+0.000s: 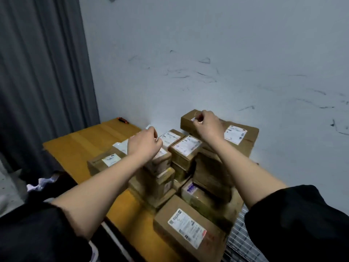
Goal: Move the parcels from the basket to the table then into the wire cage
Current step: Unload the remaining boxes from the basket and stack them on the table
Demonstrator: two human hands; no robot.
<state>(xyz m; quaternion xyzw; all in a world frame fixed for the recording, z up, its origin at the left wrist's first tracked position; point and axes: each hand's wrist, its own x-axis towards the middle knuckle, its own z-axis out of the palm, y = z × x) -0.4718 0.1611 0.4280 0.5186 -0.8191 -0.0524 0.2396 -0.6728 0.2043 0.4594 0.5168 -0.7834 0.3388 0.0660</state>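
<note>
Both hands hover curled over the stacked parcels on the yellow table [79,144]; right hand [206,123] seemingly pinches the far top box [188,120], left hand [144,142] clenched just above a labelled box [160,159]; wire cage [239,241] lies near-right, nearest the right arm.

wire cage [238,242] cut off at bottom edge; parcel labels [187,228] blurred

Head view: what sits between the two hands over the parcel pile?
Between the left hand and the right hand, the head view shows two labelled cardboard parcels: a small one by the wall and a taller one marked with handwriting.
</note>
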